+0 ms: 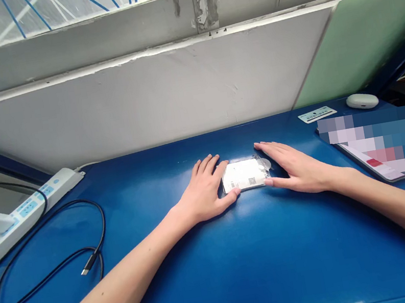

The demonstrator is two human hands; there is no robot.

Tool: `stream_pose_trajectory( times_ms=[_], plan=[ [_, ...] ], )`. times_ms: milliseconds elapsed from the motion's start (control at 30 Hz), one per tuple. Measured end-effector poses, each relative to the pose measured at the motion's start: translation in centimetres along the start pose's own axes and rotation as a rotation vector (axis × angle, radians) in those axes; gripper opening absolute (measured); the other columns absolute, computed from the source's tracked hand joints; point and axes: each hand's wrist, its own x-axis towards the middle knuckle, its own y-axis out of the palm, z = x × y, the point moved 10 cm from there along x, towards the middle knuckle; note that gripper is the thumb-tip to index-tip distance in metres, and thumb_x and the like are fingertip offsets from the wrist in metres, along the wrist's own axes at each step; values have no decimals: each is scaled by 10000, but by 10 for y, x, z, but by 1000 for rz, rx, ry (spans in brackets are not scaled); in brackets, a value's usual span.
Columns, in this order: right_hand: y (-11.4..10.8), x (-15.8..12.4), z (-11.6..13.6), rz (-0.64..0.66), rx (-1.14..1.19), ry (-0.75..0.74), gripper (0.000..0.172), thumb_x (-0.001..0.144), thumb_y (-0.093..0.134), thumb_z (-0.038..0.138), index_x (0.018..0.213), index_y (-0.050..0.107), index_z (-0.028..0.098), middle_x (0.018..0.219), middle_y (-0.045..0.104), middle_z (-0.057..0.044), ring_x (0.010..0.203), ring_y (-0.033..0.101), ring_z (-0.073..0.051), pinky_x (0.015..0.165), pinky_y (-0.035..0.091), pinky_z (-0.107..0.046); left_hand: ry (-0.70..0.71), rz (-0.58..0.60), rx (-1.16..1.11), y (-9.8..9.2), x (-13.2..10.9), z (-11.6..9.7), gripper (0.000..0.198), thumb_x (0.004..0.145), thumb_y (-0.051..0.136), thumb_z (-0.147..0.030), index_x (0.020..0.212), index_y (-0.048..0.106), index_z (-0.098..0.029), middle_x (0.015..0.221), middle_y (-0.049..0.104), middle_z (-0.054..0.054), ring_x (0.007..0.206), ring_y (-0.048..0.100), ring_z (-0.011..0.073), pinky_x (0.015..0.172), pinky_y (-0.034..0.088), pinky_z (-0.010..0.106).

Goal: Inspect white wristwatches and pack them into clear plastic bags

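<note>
Blue table (223, 272), white packet (244, 174) between flat hands.

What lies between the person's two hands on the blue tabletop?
A small flat white packet in clear plastic wrap lies between the left hand and right hand, both touching it, in the head view.

Bright, even daylight comes in from the window (47, 12) at the top. It leaves a soft sheen on the blue counter (247, 278) and faint, diffuse shadows beneath the left hand (203, 192) and right hand (294, 169). The centre is sharp, straight edges bow toward the corners, and a pixelated block (375, 143) blots out part of the right side.
</note>
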Motion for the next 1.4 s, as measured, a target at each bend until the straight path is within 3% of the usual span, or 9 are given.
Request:
stream_pose_trajectory(
  times_ms=[100,233,333,467,600,733,933,1167,1400],
  plan=[
    [0,2,4,-8,59,32,787,931,526,558,1543,281,127,1526,450,-210,1399,438,-349,1119,406,-535,11,-15,-14,-2,0,-1,675,915,546,-553,1446,450,-149,1538,392,205,1478,260,394,1194,204,598],
    [1,6,18,-20,55,11,602,962,492,517,1452,449,170,1475,525,-172,1395,445,-341,1128,392,-542,16,-25,-19,-3,0,-2,688,902,557,-566,1435,463,-140,1530,405,202,1487,228,405,1190,223,598],
    [-1,7,25,-50,0,1,555,962,496,507,1392,516,158,1438,558,-189,1370,475,-352,1120,395,-563,9,-17,-13,-1,1,0,705,921,519,-596,1457,442,-145,1539,393,197,1490,219,404,1190,226,599],
    [-1,7,27,-75,-59,-6,492,996,439,436,1373,528,132,1433,554,-208,1350,499,-347,1112,407,-562,22,-14,-12,0,1,1,682,936,503,-597,1459,449,-162,1537,397,185,1490,232,392,1199,216,587],
    [-1,5,29,-100,-103,-39,442,1020,375,333,1372,527,114,1499,482,-216,1404,432,-344,1115,410,-555,26,-25,-30,-1,0,1,661,928,530,-582,1453,458,-186,1533,410,168,1486,245,385,1199,217,588],
    [2,4,31,-77,-112,-66,446,1026,346,281,1409,493,105,1454,548,-184,1424,408,-330,1125,411,-544,16,-21,-38,-2,0,0,661,922,546,-570,1444,465,-173,1525,419,187,1474,273,389,1194,221,596],
    [4,3,30,-52,-112,-37,508,1009,338,226,1500,377,101,1461,540,-193,1414,431,-321,1102,447,-533,2,-5,-32,-1,1,2,658,928,529,-586,1443,465,-183,1537,401,190,1475,278,381,1196,220,589],
    [7,2,28,-76,-94,13,540,987,339,181,1519,345,89,1471,515,-229,1400,450,-323,1060,490,-521,-7,-5,-49,-1,0,2,653,930,535,-577,1445,471,-181,1545,390,192,1474,277,387,1191,224,599],
    [9,4,28,-83,-97,4,538,981,319,151,1516,327,101,1482,512,-208,1398,460,-283,1146,386,-546,-14,17,-24,0,1,2,677,910,569,-564,1454,465,-175,1544,385,194,1484,246,390,1193,228,584]
  ],
)
